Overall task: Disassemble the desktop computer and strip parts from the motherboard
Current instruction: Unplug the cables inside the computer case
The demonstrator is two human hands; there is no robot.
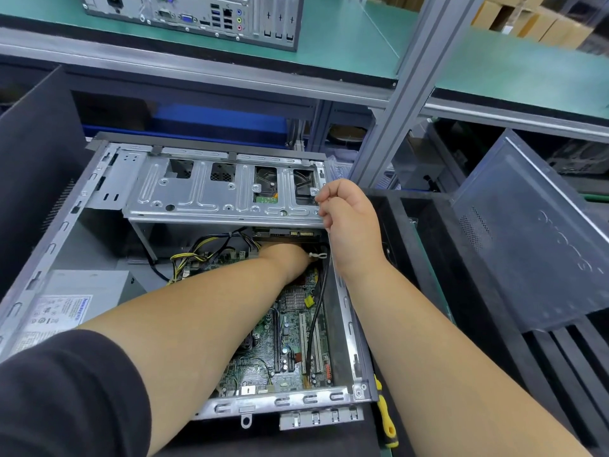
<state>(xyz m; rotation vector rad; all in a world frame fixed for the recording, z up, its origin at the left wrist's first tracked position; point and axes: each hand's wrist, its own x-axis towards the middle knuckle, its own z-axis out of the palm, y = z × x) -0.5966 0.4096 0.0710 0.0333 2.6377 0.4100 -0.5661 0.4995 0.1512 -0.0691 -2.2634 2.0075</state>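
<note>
drive cage [217,189] raised over motherboard [290,328] in open case | right hand [342,209] grips cage's right edge | left hand [286,258] reaches under cage, fingers hidden, grip unknowable | risk: cage slips, pinching that hand or snagging black cable [316,311]

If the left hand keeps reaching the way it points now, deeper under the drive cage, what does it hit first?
Probably the hard drive mounted under the drive cage. The left hand points right at its connector edge, though its fingers are hidden and depth is unclear.
</note>
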